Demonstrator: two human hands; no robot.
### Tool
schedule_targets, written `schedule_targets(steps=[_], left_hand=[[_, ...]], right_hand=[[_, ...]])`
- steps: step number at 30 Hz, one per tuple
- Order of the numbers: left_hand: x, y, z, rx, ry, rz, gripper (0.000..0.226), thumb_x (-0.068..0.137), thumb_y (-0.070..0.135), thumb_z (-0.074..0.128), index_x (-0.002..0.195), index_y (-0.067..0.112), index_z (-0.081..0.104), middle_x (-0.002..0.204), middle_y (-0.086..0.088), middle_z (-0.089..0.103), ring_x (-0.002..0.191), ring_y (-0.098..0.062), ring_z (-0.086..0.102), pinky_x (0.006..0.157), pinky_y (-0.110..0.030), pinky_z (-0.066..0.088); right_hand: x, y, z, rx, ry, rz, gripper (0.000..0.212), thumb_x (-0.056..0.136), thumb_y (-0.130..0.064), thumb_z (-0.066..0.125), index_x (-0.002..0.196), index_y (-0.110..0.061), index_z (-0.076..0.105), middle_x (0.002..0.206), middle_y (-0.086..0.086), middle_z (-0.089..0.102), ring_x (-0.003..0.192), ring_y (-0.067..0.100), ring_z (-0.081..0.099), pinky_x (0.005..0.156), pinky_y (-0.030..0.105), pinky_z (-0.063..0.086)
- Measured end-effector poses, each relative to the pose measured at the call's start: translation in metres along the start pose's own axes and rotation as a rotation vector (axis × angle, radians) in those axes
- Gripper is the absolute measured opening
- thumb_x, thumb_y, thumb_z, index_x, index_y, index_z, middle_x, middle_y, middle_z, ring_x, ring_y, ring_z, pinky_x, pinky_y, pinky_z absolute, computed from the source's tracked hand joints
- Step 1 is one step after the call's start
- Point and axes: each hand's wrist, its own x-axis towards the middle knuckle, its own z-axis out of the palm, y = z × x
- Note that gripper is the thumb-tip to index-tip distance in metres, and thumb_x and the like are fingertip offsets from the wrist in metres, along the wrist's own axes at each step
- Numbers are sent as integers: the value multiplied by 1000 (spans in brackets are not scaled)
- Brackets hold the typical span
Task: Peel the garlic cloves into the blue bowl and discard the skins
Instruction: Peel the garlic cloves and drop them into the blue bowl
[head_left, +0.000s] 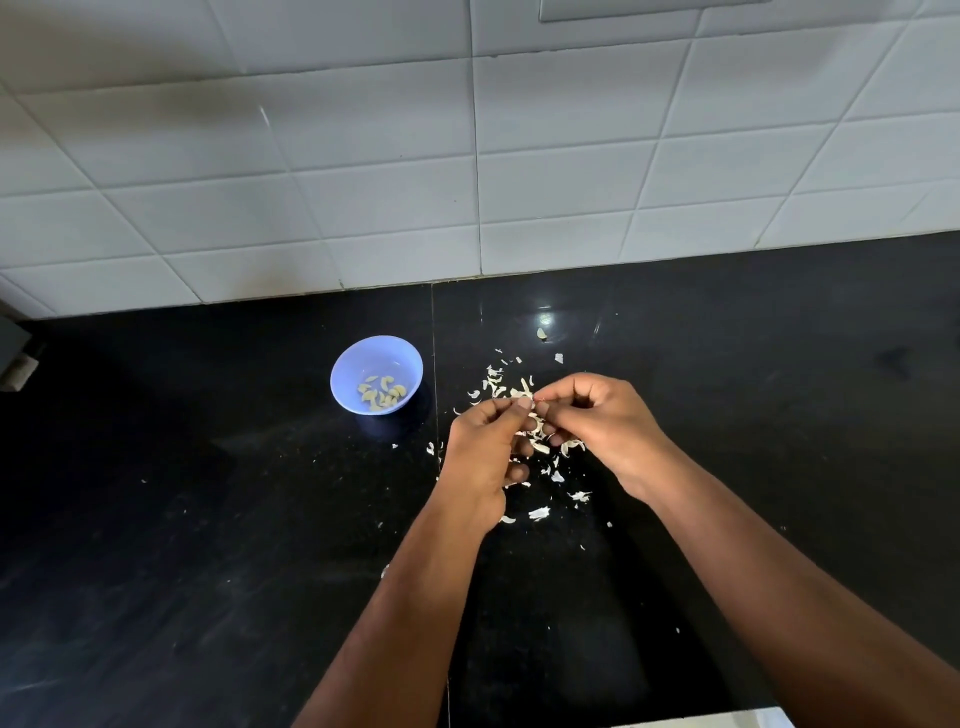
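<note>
Both hands, left hand (485, 447) and right hand (597, 421), pinch apparently a garlic clove (530, 402) (mostly hidden).

Whatever the left hand (485, 447) and right hand (602, 421) pinch between their fingertips is too small and too covered by the fingers to identify; can't tell clove from skin. The skins (540, 447) under and between the two hands are partly hidden, so how far the pile spreads there is unclear. Far left of the left hand, a grey object (15, 358) is cut off by the frame edge, and both forearms run out of the bottom edge.
</note>
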Motion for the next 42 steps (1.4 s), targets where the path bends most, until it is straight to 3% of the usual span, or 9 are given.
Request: schedule_targets(steps=[9,14,18,22,25,29,32,35,42], left_hand=[[-5,7,-5,-192,-51,-130,8,98,16,74,99,9,73,77,0,69,57,-8,55,41,-19,32],[-8,9,-8,-275,-63,-118,8,101,13,69,94,11,72,76,1,66,57,-6,54,41,-18,31],[-8,7,-9,-283,-31,-80,9,103,17,67,97,12,71,76,3,65,59,-6,53,41,-19,31],[-8,2,-14,-191,-11,28,14,104,20,66,95,16,75,73,3,62,62,-8,54,51,-22,38],[-10,5,-16,-1,58,119,18,105,20,62,92,17,74,70,4,60,60,-6,53,53,-22,39],[-11,10,-18,163,162,134,22,100,16,46,83,13,59,66,1,53,63,-13,49,53,-28,37],[-11,6,-23,316,153,202,34,107,29,49,80,19,66,66,2,51,64,-15,48,55,-31,40],[-11,4,-28,279,99,217,29,109,40,55,93,22,73,70,7,59,66,-10,54,54,-28,44],[-13,6,-32,178,51,214,5,100,23,73,102,21,76,91,3,72,76,-8,60,54,-24,48]], right_hand=[[-10,-4,9,167,48,-46,12,95,-1,72,104,-5,78,80,5,75,76,14,71,75,28,63],[-9,4,14,-66,81,-135,10,96,-14,75,102,-19,81,91,3,78,83,18,74,82,34,62],[-10,3,27,-109,121,-179,8,97,-21,74,101,-23,81,94,-11,79,91,3,73,82,17,55],[-11,3,48,173,116,2,14,102,-13,66,99,-13,80,81,-1,77,66,9,67,64,24,55],[-9,6,57,233,92,83,16,104,-14,63,102,-9,78,78,2,74,66,9,65,60,21,53],[-9,5,62,230,76,77,14,104,-12,61,100,-10,74,83,1,73,70,10,65,68,26,54],[-8,5,56,27,88,-35,15,100,-11,65,95,-19,77,86,-6,74,71,4,63,72,25,51],[-9,4,49,-36,75,-96,19,96,-7,68,96,-22,79,88,-6,76,79,5,67,76,26,55],[-9,0,39,-66,55,-129,18,95,-9,73,99,-26,79,93,0,76,92,24,73,85,45,63]])
